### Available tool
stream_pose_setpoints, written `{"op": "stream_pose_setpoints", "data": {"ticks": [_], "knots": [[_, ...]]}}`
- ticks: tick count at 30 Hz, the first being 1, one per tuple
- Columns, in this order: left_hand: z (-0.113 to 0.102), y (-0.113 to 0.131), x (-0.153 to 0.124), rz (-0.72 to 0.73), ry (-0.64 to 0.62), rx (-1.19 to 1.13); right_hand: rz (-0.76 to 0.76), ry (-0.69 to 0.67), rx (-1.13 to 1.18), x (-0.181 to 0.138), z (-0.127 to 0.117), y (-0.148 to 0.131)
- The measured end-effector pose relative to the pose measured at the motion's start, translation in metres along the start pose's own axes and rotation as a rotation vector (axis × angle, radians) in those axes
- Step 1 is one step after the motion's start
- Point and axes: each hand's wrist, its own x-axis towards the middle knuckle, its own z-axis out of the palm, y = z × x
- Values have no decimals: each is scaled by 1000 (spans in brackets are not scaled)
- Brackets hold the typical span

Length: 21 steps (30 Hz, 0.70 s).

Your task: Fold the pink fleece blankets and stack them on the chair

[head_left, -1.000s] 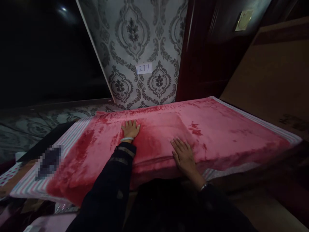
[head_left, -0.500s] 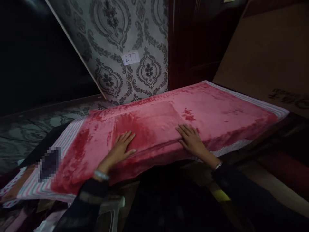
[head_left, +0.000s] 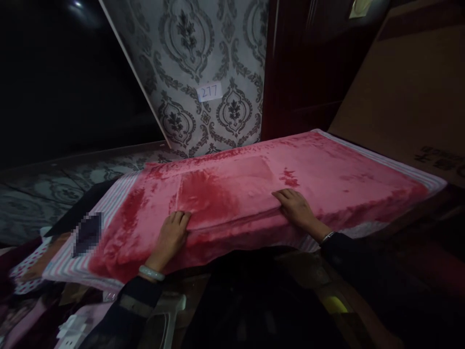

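A folded piece of pink plush cloth (head_left: 232,186) lies flat on a larger pink plush cover (head_left: 337,179) with a striped border. At the near left corner of the folded piece, my left hand (head_left: 171,236) is closed, its fingers bent over the edge. My right hand (head_left: 296,207) pinches the near right corner, thumb hidden beneath. A raised seam or edge runs between the two hands. Dark red patches of brushed pile mark both fabrics.
Behind the cover stands a patterned wall with a paper label (head_left: 209,91). A large dark screen (head_left: 72,77) leans at left, and a cardboard box (head_left: 407,77) rises at right. A dark blurred patch (head_left: 87,235) lies on the left border. White power strip (head_left: 72,332) sits lower left.
Both hands were lying flat with fingers spread on the cloth; now their fingers are curled in at its near corners. The camera view has shifted slightly.
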Motion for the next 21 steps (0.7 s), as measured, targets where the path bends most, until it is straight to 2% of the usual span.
{"op": "stream_pose_setpoints", "data": {"ticks": [2, 4, 8, 11, 13, 15, 17, 19, 21], "knots": [[-16, -9, 9, -9, 49, 5, -18, 32, 2, 11, -16, 5], [-43, -21, 25, -47, 150, -11, -8, 89, -1, 30, -42, 13], [-120, -47, 66, -151, 389, -176, 100, 284, 46, 82, -115, 29], [-174, -59, 96, -223, 535, -362, 197, 481, 295, 119, -170, 38], [-197, -68, 115, -249, 594, -568, 231, 576, 566, 139, -194, 45], [-204, -78, 134, -284, 609, -795, 253, 592, 805, 157, -204, 53], [-195, -89, 151, -331, 568, -961, 296, 546, 935, 173, -198, 61], [-170, -99, 164, -388, 471, -1076, 391, 457, 1002, 186, -177, 65], [-131, -103, 172, -462, 330, -1187, 568, 313, 1087, 194, -142, 61]]}}
